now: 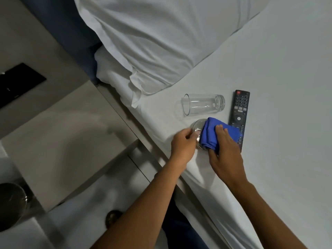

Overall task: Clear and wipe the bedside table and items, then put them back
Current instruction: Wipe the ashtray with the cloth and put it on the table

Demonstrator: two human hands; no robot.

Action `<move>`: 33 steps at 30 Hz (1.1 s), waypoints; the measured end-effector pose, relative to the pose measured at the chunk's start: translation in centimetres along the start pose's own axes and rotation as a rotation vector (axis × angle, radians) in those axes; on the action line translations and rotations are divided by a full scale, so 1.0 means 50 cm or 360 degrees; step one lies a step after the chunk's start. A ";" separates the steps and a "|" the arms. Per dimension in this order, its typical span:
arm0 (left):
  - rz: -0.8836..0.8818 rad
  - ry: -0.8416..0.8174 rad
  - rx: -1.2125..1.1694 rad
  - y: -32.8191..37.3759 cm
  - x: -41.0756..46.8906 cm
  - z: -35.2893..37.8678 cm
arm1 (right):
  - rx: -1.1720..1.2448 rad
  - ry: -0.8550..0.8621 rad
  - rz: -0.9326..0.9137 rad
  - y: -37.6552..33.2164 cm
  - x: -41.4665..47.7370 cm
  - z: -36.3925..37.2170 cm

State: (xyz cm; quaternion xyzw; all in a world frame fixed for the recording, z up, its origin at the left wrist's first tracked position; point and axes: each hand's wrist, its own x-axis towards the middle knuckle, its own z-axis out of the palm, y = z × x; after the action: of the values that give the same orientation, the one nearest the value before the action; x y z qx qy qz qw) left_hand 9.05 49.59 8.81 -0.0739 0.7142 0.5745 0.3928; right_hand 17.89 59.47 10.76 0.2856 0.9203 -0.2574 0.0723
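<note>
On the white bed sheet [269,69], the left hand [183,146] grips a glass [197,125] while the right hand [226,151] presses a folded blue cloth [210,135] around it. A second glass [203,104] lies on its side just beyond; a remote [239,112] lies right. The pale bedside table [68,133] stands left, a pillow [152,42] far.

Two drinking glasses were on the white bed sheet [269,69]: one glass [203,104] lay on its side just left of the remote control [239,115], and a second glass [197,130] sat nearer the bed's edge, held between two hands. One left hand [183,147] and one right hand [224,150] were counted, with one blue cloth [215,133] touching the remote's lower left side. One pillow [152,42] lay beyond the remote, and one bedside table [62,132] stood well to its left.
</note>
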 end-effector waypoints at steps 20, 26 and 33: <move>-0.0159 0.0383 -0.1135 -0.137 -0.114 -0.387 | -0.0094 -0.0631 -0.1272 -0.269 -0.077 0.126; -0.0092 0.0673 -0.1290 -0.183 -0.180 -0.526 | -0.0431 -0.0753 -0.1419 -0.358 -0.093 0.159; -0.0117 0.0611 -0.1168 -0.246 -0.248 -0.618 | -0.0428 -0.0694 -0.1275 -0.505 -0.119 0.240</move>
State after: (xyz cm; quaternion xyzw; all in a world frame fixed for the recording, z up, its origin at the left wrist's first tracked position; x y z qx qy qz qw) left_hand 9.64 14.10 8.39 -0.3402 0.5193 0.7523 0.2203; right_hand 8.42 32.62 13.08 -0.1644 0.9465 -0.1975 0.1952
